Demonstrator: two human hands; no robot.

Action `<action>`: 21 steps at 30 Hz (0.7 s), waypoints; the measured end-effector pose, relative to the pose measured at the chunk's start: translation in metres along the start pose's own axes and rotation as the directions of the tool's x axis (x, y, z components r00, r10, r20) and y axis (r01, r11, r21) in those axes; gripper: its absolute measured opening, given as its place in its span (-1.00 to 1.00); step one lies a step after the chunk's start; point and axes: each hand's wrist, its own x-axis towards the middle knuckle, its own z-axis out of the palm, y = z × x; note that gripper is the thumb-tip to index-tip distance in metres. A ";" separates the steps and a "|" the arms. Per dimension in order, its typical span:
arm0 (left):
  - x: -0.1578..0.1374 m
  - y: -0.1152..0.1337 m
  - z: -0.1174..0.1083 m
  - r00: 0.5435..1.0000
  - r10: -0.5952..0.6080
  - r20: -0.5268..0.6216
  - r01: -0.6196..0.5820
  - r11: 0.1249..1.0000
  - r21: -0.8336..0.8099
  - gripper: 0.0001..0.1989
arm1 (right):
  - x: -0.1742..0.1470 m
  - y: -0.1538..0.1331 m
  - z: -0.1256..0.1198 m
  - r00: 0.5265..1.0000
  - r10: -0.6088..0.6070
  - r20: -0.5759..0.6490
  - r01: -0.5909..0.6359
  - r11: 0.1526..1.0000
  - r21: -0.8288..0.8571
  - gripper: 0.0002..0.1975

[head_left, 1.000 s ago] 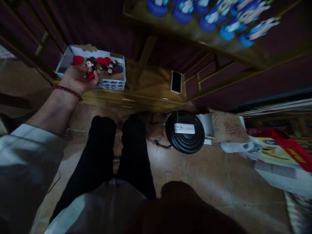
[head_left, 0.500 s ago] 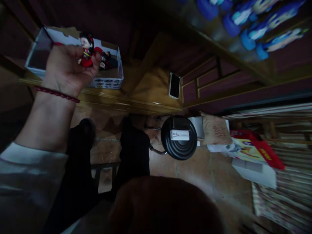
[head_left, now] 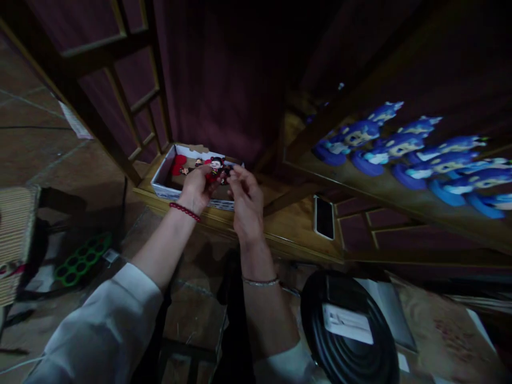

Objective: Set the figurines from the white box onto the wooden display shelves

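Note:
A small doll figurine [head_left: 216, 164] with black hair, a pale face and red clothing is held upright in my left hand [head_left: 196, 188], fingers closed around its lower part. My right hand [head_left: 248, 205] is at the figurine's right side with its fingers bent and fingertips drawn together. Whatever it pinches, if anything, is too small and dark to make out. Both hands are over a white cardboard box [head_left: 165, 190]. Inside the box lie other small black-haired figurines [head_left: 186, 170] and a red piece [head_left: 178, 164], partly covered by my hands.
The box stands on a wooden ledge [head_left: 280, 226], with a phone [head_left: 324, 217] to its right. Several blue figures [head_left: 362, 133] line a raised shelf at right. A round black stool [head_left: 320, 352] bears a white object [head_left: 347, 322]. A green tray with holes [head_left: 82, 262] lies on the floor at left.
My right hand has come into view and reached the figurine in my left hand. The view has swung left, so the box now appears nearer the middle.

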 end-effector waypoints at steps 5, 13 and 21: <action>0.004 -0.013 -0.011 1.000 0.001 -0.022 0.001 0.997 0.083 -0.87 | 0.013 0.037 0.001 0.999 0.043 0.024 -0.042 0.997 -0.062 -0.54; 0.010 -0.016 -0.007 0.995 0.059 0.082 -0.071 0.987 0.146 -0.87 | 0.030 0.059 0.005 0.995 -0.037 0.097 0.047 0.994 -0.103 -0.66; 0.034 -0.012 -0.004 0.999 0.042 0.031 -0.046 0.987 0.152 -0.78 | 0.036 0.065 0.007 0.999 -0.032 -0.004 0.031 0.989 -0.144 -0.65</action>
